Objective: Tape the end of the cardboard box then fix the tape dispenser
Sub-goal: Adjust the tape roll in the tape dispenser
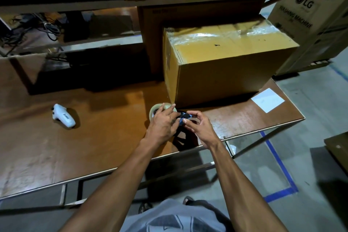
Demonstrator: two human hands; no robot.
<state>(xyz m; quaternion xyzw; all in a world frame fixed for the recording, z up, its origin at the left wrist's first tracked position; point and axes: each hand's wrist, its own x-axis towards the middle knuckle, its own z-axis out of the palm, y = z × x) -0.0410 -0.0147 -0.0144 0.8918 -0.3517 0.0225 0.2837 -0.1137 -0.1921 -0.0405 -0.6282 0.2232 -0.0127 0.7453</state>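
A closed cardboard box [222, 66] stands on the brown table [94, 137], with shiny clear tape across its far top edge. Just in front of the box's near left corner sits the tape dispenser [183, 115], blue and black, with a pale roll of tape [157, 108] on its left side. My left hand [162, 124] lies over the roll and the dispenser's body, gripping it. My right hand [199, 127] pinches the dispenser's blue front part with thumb and forefinger. Most of the dispenser is hidden under my hands.
A white handheld device [63, 117] lies on the table to the left. A white paper sheet [267, 100] lies near the table's right corner. Shelving with cables and boxes rises behind. A large printed carton [316, 19] stands at right; blue floor tape [278, 165] marks the floor.
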